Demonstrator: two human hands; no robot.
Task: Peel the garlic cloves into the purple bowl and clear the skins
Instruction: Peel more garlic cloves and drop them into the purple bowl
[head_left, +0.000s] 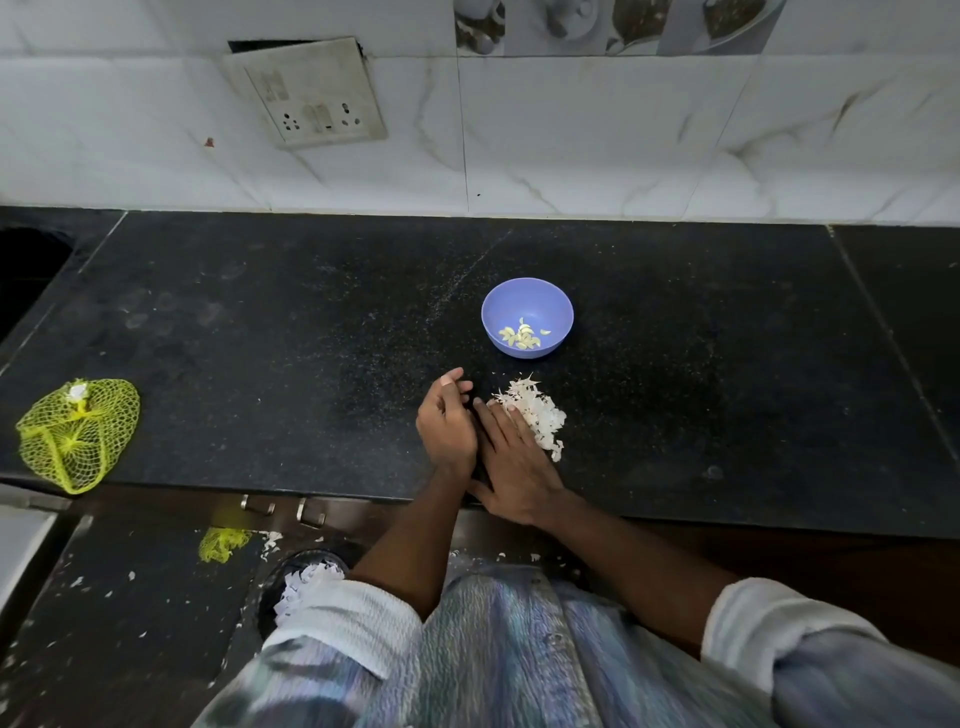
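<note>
Head: skins (535, 418) near counter edge (311, 491)

Black counter (311, 322): purple bowl (527, 304), skins (537, 418), net (78, 434).

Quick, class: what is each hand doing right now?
Left hand: open, cupped on edge, holding nothing visible.
Right hand: open, flat against the garlic skins.

Yellow mesh bag (78, 434) on black counter (260, 338), wall socket (311, 93), marbled tiles (623, 130)
</note>
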